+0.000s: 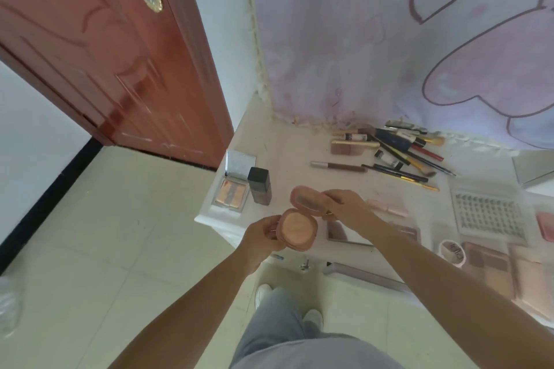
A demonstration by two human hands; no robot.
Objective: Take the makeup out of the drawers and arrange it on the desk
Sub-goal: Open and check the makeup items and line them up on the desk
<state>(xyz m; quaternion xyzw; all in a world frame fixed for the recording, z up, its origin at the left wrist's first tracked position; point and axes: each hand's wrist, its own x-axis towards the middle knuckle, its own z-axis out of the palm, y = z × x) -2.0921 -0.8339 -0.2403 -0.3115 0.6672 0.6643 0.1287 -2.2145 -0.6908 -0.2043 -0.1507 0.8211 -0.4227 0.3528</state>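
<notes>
A round pink powder compact stands open above the white desk's near left corner. My left hand grips its base from the left. My right hand pinches the raised lid at its right edge. An open silver palette and a dark foundation bottle stand at the desk's left edge. A pile of brushes and pencils lies at the back. A pink tube lies just right of my right hand.
A clear lash tray, more palettes and a small round pot fill the desk's right side. A drawer stands open below the desk edge. A red-brown door is to the left, a patterned curtain behind the desk.
</notes>
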